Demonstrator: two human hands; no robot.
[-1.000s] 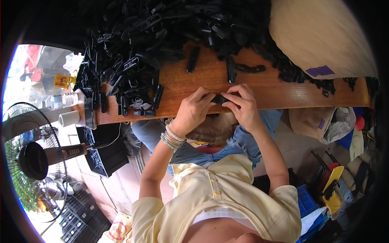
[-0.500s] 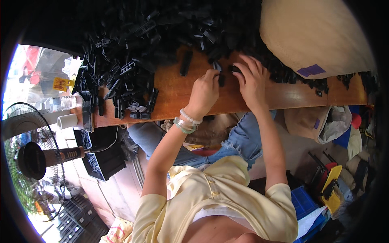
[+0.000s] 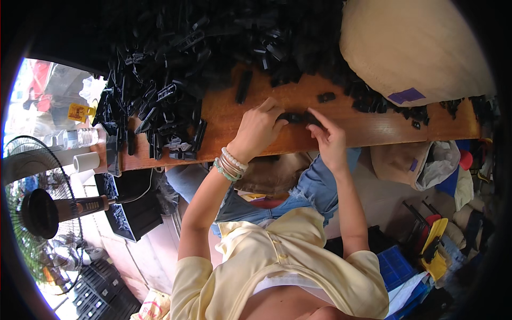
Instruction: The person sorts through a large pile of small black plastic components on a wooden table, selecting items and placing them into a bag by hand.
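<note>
Since only the head view is to hand, all bearings are taken from the black piece (image 3: 294,118), with twelve o'clock straight away from the wearer.

Head view: the black piece lies between the two hands, over the near part of the wooden table (image 3: 381,133). Left hand (image 3: 258,129), at nine, has thumb and fingertips narrowed on one end. Right hand (image 3: 332,143), towards four, grips the other end between forefinger and thumb. (Cannot tell whether this is one part or two end to end; dark on dark.)

Risks, as judged:
1. Drop. The table's near edge runs close by at six, with the jeans (image 3: 314,186) beyond it — a slip of the fingertip grip could send the black piece into the lap or onto the floor.
2. Misalignment. If there are two parts, uneven pressure from the hands could skew or pop them apart.
3. Mix-up. A short loose part (image 3: 326,97) sits near at two, a long bar (image 3: 244,87) at ten, and the black heap (image 3: 176,58) spreads from ten to twelve — similar colour could lead to a wrong pick.
4. Snag. The bracelets (image 3: 231,164), at eight, could catch a stray part.
</note>
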